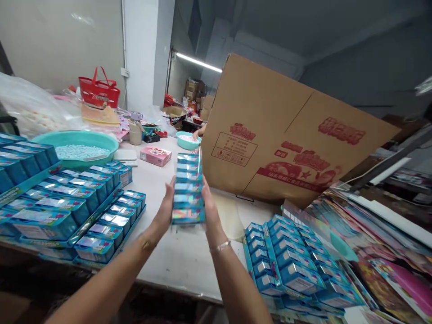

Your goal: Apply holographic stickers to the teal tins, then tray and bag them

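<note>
Between my two hands is a row of small blue boxes [188, 188], lined up one behind another above the white table and slightly blurred. My left hand [166, 204] presses on the row's left side. On the right side, my right hand [211, 208] grips it with the fingers pointing forward. To the left, more blue boxes [113, 220] stand in trays, several rows deep and stacked at the far left. Another group of blue boxes in trays [293, 261] stands at the right, near the table's front edge.
A large cardboard carton [259, 108] leans at the right back. Behind the left trays sits a turquoise basin [104, 150] of small pale pieces. A pink box [155, 155], a jar [135, 133] and a red bag [99, 92] stand farther back. Another person's hand [199, 132] is at a smaller basin [188, 143].
</note>
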Action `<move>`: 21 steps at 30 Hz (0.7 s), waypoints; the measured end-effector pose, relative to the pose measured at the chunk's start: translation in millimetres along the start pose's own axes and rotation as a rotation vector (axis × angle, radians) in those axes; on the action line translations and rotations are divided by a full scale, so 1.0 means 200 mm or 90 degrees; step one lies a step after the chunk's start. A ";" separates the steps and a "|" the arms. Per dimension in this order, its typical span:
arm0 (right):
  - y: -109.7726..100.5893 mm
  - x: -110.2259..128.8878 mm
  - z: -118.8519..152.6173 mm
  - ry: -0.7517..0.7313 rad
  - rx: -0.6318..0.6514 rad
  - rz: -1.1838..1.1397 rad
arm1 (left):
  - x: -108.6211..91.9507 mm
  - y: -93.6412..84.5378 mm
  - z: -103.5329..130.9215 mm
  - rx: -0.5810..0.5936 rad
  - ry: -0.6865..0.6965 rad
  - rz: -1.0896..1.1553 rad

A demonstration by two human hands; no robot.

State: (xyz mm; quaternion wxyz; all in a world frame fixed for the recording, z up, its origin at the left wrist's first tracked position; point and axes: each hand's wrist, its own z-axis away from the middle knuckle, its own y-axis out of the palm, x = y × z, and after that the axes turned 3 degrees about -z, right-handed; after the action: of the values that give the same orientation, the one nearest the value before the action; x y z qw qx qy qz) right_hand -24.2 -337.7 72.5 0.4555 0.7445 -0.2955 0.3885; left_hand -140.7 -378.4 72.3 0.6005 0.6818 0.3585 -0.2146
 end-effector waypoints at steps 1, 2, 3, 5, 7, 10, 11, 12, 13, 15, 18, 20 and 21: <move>-0.03 0.01 -0.11 -0.015 0.010 -0.014 | 0.00 0.02 -0.13 0.043 -0.002 0.008; -0.06 0.00 -0.21 -0.023 0.019 -0.028 | 0.01 0.03 -0.25 0.064 -0.015 0.017; -0.11 -0.01 -0.30 -0.022 0.021 -0.040 | 0.04 0.02 -0.35 0.068 -0.042 0.022; -0.20 -0.09 -0.40 -0.014 0.004 -0.049 | 0.14 -0.02 -0.48 0.062 -0.104 0.017; -0.28 -0.19 -0.42 -0.006 -0.016 -0.047 | 0.24 -0.09 -0.53 0.055 -0.146 0.006; -0.37 -0.32 -0.40 0.012 -0.042 -0.058 | 0.36 -0.18 -0.52 0.041 -0.165 0.002; -0.38 -0.35 -0.39 0.020 -0.048 -0.066 | 0.38 -0.20 -0.52 0.033 -0.167 0.003; -0.39 -0.37 -0.39 0.028 -0.053 -0.075 | 0.38 -0.21 -0.51 0.023 -0.168 0.004; -0.39 -0.38 -0.39 0.036 -0.056 -0.081 | 0.38 -0.21 -0.51 0.014 -0.170 0.006; -0.41 -0.37 -0.41 0.057 -0.053 -0.082 | 0.37 -0.21 -0.52 -0.011 -0.179 0.006; -0.46 -0.32 -0.38 0.112 -0.096 -0.055 | 0.36 -0.24 -0.51 -0.065 -0.195 0.001; -0.51 -0.31 -0.32 0.140 -0.150 -0.032 | 0.37 -0.27 -0.48 -0.105 -0.199 -0.002; -0.53 -0.32 -0.28 0.146 -0.168 -0.023 | 0.38 -0.28 -0.46 -0.119 -0.202 -0.002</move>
State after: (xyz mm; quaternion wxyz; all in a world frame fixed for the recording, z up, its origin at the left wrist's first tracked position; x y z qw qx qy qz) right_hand 8.8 -238.4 -12.9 0.5872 0.6342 -0.2763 0.4203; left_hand -147.0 -269.6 -2.7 0.7101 0.5799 0.2785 -0.2862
